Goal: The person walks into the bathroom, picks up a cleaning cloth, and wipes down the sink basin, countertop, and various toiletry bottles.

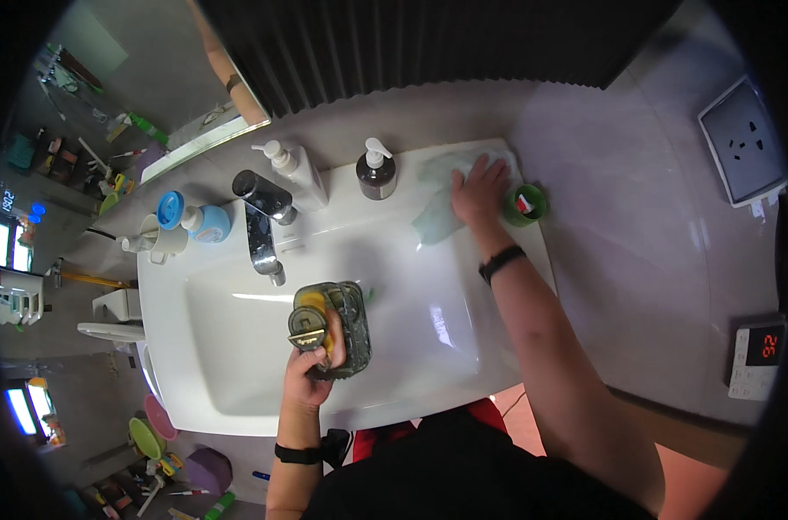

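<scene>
My left hand (pixel 306 380) grips a dark translucent plastic container (pixel 358 331) over the white washbasin (pixel 238 364). A small round lidded item (pixel 307 325) and some yellow and pinkish items sit in or against it; my thumb presses near the round one. At the basin's back right corner, my right hand (pixel 482 188) lies flat on a pale green cloth (pixel 436 218) spread over the rim. Just right of that hand stands a green cup (pixel 526 205) with a red and white item inside. A dark pump bottle (pixel 376 170) stands left of the cloth.
Along the back rim stand a black faucet (pixel 262 240), a white pump bottle (pixel 298 174), a blue bottle (pixel 209 224) and a cream cup (pixel 168 239). A mirror (pixel 173 78) and a dark ribbed panel (pixel 407 45) rise behind. A wall socket (pixel 745 143) is at right.
</scene>
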A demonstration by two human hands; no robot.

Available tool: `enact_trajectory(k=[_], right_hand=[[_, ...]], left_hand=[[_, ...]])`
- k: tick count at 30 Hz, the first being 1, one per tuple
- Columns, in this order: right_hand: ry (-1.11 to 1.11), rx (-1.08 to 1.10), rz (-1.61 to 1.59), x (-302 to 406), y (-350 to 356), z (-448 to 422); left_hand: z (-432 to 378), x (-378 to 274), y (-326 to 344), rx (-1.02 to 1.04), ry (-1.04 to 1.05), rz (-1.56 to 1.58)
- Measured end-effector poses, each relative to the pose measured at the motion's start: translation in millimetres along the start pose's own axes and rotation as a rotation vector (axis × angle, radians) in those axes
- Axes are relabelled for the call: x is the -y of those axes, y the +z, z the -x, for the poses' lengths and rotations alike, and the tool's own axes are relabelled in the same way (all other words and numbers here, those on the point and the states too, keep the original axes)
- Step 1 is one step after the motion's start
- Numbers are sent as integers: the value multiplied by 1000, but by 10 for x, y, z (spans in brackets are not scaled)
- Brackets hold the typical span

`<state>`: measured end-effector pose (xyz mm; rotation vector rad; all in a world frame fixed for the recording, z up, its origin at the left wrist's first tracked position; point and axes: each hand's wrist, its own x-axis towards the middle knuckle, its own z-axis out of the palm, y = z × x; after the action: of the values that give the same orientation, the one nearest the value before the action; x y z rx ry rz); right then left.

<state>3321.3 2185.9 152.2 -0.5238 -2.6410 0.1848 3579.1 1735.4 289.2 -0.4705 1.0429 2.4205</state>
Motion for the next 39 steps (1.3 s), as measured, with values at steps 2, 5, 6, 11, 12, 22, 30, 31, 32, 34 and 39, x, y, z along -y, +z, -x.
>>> enact_trajectory(k=[2,5,6,11,12,22,30,31,32,34,39], right_hand=[[179,13,78,223,56,-419],[246,15,51,246,114,-593],[99,80,38,217,151,-472],[-177,196,-114,175,-11,-108],[-72,179,-81,155,-40,-178],[176,85,-66,-275,-278,-1050],[68,336,20,-252,-434,-759],[92,275,36,-303,-360,-819],[126,203,65,-450,-312,-903],[154,177,57,-503,-237,-946],[77,340,-10,-366,-387,-963]], left_hand=[[11,-24,118,-7,-4,4],[53,93,150,-104,-10,-3],[85,133,87,-56,-41,3],[40,220,80,20,-81,-32],[23,230,66,22,-83,-57],[-207,363,508,97,-143,-26],[-512,520,723,175,-177,-36],[-560,518,761,165,-176,-53],[-664,541,862,173,-155,-88],[-711,549,984,145,-148,-102],[-782,572,1131,81,-118,-94]])
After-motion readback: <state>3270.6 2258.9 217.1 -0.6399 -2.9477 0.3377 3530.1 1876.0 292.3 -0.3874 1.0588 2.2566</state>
